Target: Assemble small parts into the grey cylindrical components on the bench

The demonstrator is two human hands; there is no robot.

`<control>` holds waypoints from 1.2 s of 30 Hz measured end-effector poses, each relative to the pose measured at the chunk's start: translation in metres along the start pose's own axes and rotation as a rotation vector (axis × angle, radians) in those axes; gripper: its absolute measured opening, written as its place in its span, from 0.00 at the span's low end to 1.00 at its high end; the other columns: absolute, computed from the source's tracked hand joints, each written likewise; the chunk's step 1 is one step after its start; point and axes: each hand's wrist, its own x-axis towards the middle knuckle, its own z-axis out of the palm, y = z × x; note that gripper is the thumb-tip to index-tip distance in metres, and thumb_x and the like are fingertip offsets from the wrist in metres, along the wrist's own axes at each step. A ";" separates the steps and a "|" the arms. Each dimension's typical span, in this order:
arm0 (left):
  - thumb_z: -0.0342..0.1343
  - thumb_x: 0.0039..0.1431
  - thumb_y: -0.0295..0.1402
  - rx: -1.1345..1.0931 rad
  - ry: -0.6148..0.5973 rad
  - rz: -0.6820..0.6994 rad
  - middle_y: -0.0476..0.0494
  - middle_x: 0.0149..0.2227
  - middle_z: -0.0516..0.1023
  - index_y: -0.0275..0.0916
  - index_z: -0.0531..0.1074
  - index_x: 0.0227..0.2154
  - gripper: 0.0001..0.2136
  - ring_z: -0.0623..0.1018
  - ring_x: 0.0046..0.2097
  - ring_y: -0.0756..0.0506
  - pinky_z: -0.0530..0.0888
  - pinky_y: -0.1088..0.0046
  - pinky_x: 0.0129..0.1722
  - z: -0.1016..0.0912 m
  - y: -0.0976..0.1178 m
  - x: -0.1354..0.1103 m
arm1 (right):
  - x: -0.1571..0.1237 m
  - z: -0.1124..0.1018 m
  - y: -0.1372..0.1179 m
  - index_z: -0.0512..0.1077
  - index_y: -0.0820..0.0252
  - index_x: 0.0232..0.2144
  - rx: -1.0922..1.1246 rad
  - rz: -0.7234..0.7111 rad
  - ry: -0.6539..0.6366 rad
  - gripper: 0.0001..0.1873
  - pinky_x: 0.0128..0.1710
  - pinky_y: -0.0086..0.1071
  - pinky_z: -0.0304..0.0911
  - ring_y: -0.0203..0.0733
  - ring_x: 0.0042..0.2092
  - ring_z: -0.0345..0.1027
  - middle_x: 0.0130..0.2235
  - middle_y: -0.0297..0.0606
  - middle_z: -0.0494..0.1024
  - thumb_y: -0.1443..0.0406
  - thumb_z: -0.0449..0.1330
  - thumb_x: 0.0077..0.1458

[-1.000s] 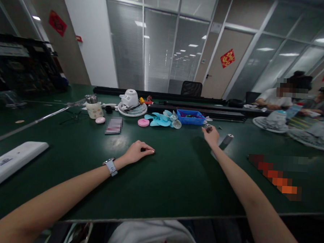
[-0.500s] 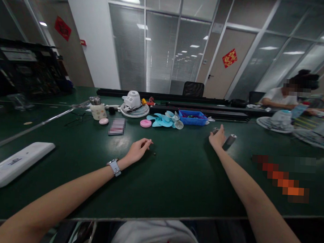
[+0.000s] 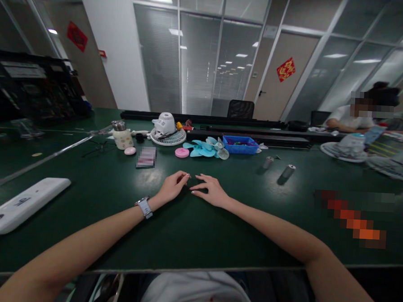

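My left hand rests on the green tabletop with a watch at its wrist. Its fingers are curled together at the tips; whatever small thing may be in them cannot be made out. Close beside it, my right hand lies with fingers apart, pointing left. The thumb and forefinger of that hand reach to a tiny dark piece on the table, mostly hidden by the fingertips. Two grey metal cylinders, a farther one and a nearer one, stand off to the right, away from both hands.
Behind the hands are light-blue fan blades, a pink disc, a blue bin and a white fan part. A patterned bottle stands at left, beyond a long white case. A person sits at far right.
My right hand has left the metal cylinders and come leftward to the middle, beside my left hand. Both cylinders now show fully on the table. My left hand has hardly moved.
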 end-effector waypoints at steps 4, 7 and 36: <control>0.45 0.64 0.50 0.019 -0.008 -0.001 0.47 0.31 0.78 0.40 0.74 0.41 0.20 0.78 0.35 0.44 0.70 0.69 0.36 0.000 0.001 0.000 | 0.003 -0.015 0.024 0.81 0.47 0.41 -0.002 0.009 0.161 0.11 0.58 0.49 0.57 0.49 0.57 0.67 0.53 0.37 0.78 0.56 0.60 0.61; 0.45 0.64 0.50 0.012 -0.013 0.008 0.47 0.31 0.78 0.40 0.74 0.41 0.20 0.78 0.35 0.44 0.70 0.69 0.36 -0.001 0.001 -0.001 | 0.002 -0.055 0.071 0.80 0.53 0.41 -0.029 0.125 0.466 0.14 0.54 0.43 0.61 0.47 0.50 0.72 0.47 0.40 0.81 0.56 0.58 0.62; 0.46 0.65 0.49 0.007 -0.041 0.030 0.47 0.32 0.80 0.41 0.74 0.42 0.19 0.79 0.35 0.44 0.71 0.69 0.36 0.003 -0.009 0.001 | -0.059 -0.137 0.238 0.77 0.59 0.50 -0.226 0.955 0.851 0.23 0.49 0.44 0.65 0.53 0.46 0.73 0.44 0.49 0.81 0.55 0.57 0.57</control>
